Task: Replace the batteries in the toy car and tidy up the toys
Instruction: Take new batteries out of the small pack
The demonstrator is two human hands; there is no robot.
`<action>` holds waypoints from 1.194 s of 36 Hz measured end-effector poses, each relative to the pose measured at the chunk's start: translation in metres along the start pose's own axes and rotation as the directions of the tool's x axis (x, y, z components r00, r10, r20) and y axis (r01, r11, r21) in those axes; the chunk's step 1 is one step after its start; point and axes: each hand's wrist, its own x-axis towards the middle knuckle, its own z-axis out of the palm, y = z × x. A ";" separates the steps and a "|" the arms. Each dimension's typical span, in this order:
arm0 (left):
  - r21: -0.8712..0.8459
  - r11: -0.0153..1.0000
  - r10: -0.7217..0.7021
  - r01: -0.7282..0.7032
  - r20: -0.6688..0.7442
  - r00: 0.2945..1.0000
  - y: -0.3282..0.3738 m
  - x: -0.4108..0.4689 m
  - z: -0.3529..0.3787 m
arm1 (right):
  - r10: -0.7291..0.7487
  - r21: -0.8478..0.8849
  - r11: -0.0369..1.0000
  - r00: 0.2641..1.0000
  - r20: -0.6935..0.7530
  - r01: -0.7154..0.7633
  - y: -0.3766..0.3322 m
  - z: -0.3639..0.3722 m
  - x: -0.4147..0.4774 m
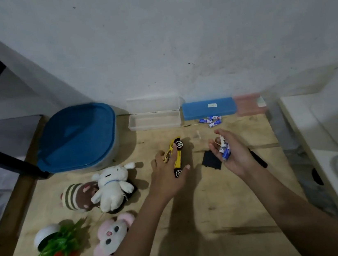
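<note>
A yellow toy car [178, 156] lies on its side on the wooden table [206, 204], wheels facing right. My left hand [168, 176] rests on it, fingers spread over its body. My right hand [233, 153] is palm up to the right of the car and cups blue-and-white batteries [225, 148]. A black battery cover [211, 159] lies flat between the two hands. More loose batteries [211, 120] sit near the back, in front of a blue case [209, 108].
An open clear plastic box [154, 120] and a pink case [248, 103] stand by the wall. A blue-lidded tub [79, 137] is at back left. Three plush toys [109, 185] and a fake plant [54, 244] lie left. A black pen [259, 159] lies under my right hand.
</note>
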 end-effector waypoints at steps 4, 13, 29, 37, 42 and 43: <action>0.039 0.998 0.048 -0.050 0.042 0.998 0.003 -0.002 0.001 | 0.003 0.055 0.998 1.000 0.024 -0.005 0.003 -0.002 0.003; 0.110 0.992 0.056 -0.062 0.062 0.997 0.028 0.002 0.026 | 0.047 0.112 0.993 0.999 -0.023 -0.044 0.001 -0.005 0.015; 0.237 0.966 -0.133 0.100 0.130 0.983 0.059 0.029 0.045 | -0.035 0.094 0.995 0.997 -0.074 0.042 -0.034 -0.030 0.020; 0.259 0.958 -0.157 0.125 0.107 0.982 0.055 0.037 0.040 | -0.056 0.082 0.995 0.997 -0.062 0.061 -0.046 -0.033 0.030; 0.261 0.955 -0.173 0.139 0.112 0.978 0.056 0.041 0.036 | -0.031 0.051 0.998 0.997 -0.070 0.035 -0.050 -0.031 0.038; 0.261 0.955 -0.173 0.139 0.112 0.978 0.057 0.042 0.036 | -0.028 0.048 0.998 0.997 -0.073 0.032 -0.050 -0.032 0.039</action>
